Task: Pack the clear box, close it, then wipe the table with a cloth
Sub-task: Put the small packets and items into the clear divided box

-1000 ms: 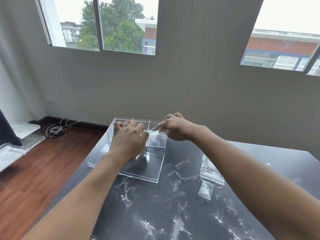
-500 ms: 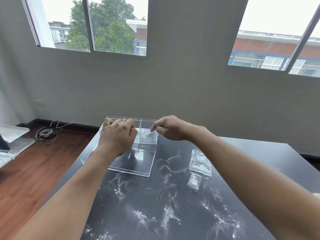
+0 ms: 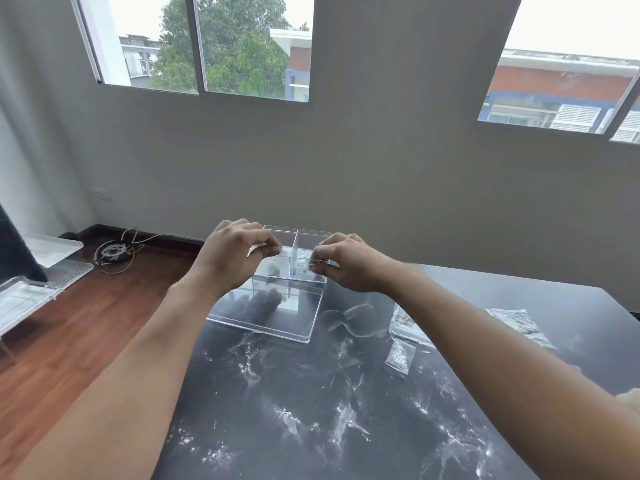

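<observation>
The clear box [image 3: 313,234], split into compartments, stands at the far left of the black table [image 3: 346,427]. Its flat clear lid [image 3: 277,323] lies just in front of it. My left hand [image 3: 235,258] hovers over the box's left side, fingers curled and pinching a small shiny clear packet [image 3: 255,251]. My right hand [image 3: 349,265] is at the box's front right corner, its fingertips pinched on the rim. Two clear packets [image 3: 405,323] [image 3: 400,356] lie on the table under my right forearm.
Another crinkled clear packet [image 3: 519,323] lies at the right of the table. White powder smears [image 3: 346,420] cover the near tabletop. A pale object [image 3: 631,399] shows at the right edge. Coiled cables [image 3: 114,252] and clear plastic trays [image 3: 31,292] sit on the wooden floor to the left.
My left hand lifted from the box's front and now pinches a packet above the left compartments. My right hand shifted from inside the right compartment to its front rim.
</observation>
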